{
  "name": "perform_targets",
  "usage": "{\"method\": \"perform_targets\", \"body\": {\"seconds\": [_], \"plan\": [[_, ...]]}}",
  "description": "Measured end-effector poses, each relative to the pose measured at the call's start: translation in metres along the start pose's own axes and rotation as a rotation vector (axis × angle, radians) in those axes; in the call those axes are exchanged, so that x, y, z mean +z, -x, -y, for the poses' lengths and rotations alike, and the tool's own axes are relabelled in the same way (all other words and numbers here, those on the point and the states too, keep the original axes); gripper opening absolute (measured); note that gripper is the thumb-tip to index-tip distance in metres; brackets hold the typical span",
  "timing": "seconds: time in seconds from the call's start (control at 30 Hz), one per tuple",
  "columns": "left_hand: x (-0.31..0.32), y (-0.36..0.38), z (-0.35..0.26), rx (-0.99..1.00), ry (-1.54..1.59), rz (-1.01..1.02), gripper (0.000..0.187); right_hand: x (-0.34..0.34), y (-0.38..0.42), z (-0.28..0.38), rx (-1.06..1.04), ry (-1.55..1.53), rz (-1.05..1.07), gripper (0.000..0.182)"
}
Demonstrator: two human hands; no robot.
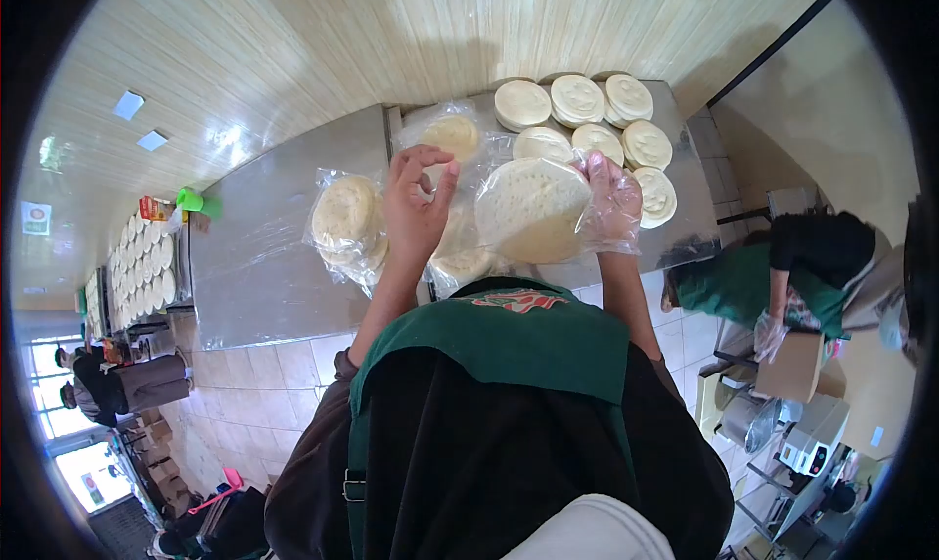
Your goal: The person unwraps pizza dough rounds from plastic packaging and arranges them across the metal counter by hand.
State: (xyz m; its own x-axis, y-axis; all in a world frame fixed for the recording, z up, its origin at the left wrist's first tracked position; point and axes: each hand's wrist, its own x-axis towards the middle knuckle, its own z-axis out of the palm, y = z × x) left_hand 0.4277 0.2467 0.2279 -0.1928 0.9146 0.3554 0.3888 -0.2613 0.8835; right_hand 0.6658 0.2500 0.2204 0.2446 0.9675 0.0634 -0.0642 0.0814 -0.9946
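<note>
My right hand [610, 200], in a clear plastic glove, grips the right edge of a round, pale pizza base [531, 211] with small dimples. The base is tilted up in front of my apron, above the table. My bare left hand [419, 200] is raised to its left, thumb and forefinger tips close together at the edge of a clear plastic bag [497, 151]. Film spreads from there toward the base. Bagged pizza bases [347, 213] lie left of my left hand, and another bagged base [450, 139] lies just behind it.
Several stacks of unbagged bases [577, 98] stand at the back right of the metal table [284, 237]. A green cup [191, 200] is at its far left end. At right, a person in a green apron [729, 286] bends over a cardboard box [788, 366]. Other people [117, 384] stand far left.
</note>
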Motion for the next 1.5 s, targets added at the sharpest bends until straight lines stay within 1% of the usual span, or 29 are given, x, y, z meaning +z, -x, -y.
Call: {"method": "perform_targets", "body": {"seconds": [0.1, 0.2, 0.3, 0.4, 0.5, 0.6, 0.7, 0.8, 0.9, 1.0, 1.1, 1.17, 1.2, 1.3, 1.33, 1.4, 1.43, 1.5], "plan": [[-0.004, 0.013, -0.012, 0.157, -0.149, -0.023, 0.019, 0.007, 0.002, 0.002, 0.020, -0.053, -0.032, 0.031], [0.000, 0.022, -0.030, 0.260, -0.312, -0.008, 0.022, 0.011, 0.005, 0.001, 0.070, -0.168, -0.008, 0.032], [0.009, 0.022, -0.023, 0.182, -0.279, -0.060, 0.023, 0.017, 0.010, 0.006, 0.066, -0.101, -0.047, 0.032], [0.008, 0.019, -0.016, 0.138, -0.231, -0.075, 0.017, 0.018, 0.011, -0.003, 0.023, -0.117, -0.050, 0.032], [0.008, 0.021, -0.020, 0.202, -0.329, -0.114, 0.014, 0.021, 0.016, 0.000, -0.003, -0.103, -0.014, 0.032], [0.012, 0.023, -0.012, 0.316, -0.464, -0.158, 0.012, 0.029, 0.020, 0.002, -0.024, -0.102, -0.045, 0.031], [0.014, 0.014, 0.000, 0.423, -0.564, -0.174, 0.011, 0.034, 0.020, 0.003, -0.118, -0.048, -0.081, 0.031], [-0.001, 0.000, 0.013, 0.346, -0.558, -0.169, 0.010, 0.014, 0.009, 0.002, -0.073, 0.047, -0.066, 0.032], [-0.004, 0.004, 0.000, 0.000, -0.235, 0.110, 0.012, 0.003, 0.000, -0.011, -0.111, 0.029, 0.013, 0.032], [-0.011, 0.011, 0.008, 0.177, -0.177, 0.175, 0.020, -0.001, -0.011, -0.009, 0.006, 0.047, -0.030, 0.032], [-0.010, 0.017, 0.000, 0.092, -0.336, 0.297, 0.027, 0.000, -0.020, -0.006, 0.120, 0.141, -0.040, 0.030], [-0.010, 0.014, -0.010, 0.047, -0.314, 0.318, 0.028, -0.008, -0.033, -0.041, 0.006, 0.284, -0.007, 0.029], [-0.009, 0.014, -0.012, 0.023, -0.302, 0.327, 0.028, -0.007, -0.034, -0.046, -0.051, 0.355, 0.012, 0.029], [0.005, 0.014, 0.002, 0.118, -0.448, 0.338, 0.028, 0.005, -0.009, -0.058, -0.315, 0.758, -0.128, 0.028], [0.012, 0.019, 0.007, 0.146, -0.496, 0.315, 0.028, 0.012, 0.006, -0.101, -0.164, 0.293, -0.008, 0.028], [0.025, 0.028, 0.015, 0.203, -0.592, 0.277, 0.028, 0.036, 0.035, -0.130, -0.021, 0.258, 0.273, 0.033], [0.027, 0.030, 0.013, 0.196, -0.583, 0.282, 0.029, 0.046, 0.043, -0.116, -0.035, 0.692, 0.432, 0.038], [0.027, 0.036, 0.008, 0.181, -0.564, 0.294, 0.030, 0.052, 0.034, -0.141, -0.063, 0.688, 0.443, 0.046]]}}
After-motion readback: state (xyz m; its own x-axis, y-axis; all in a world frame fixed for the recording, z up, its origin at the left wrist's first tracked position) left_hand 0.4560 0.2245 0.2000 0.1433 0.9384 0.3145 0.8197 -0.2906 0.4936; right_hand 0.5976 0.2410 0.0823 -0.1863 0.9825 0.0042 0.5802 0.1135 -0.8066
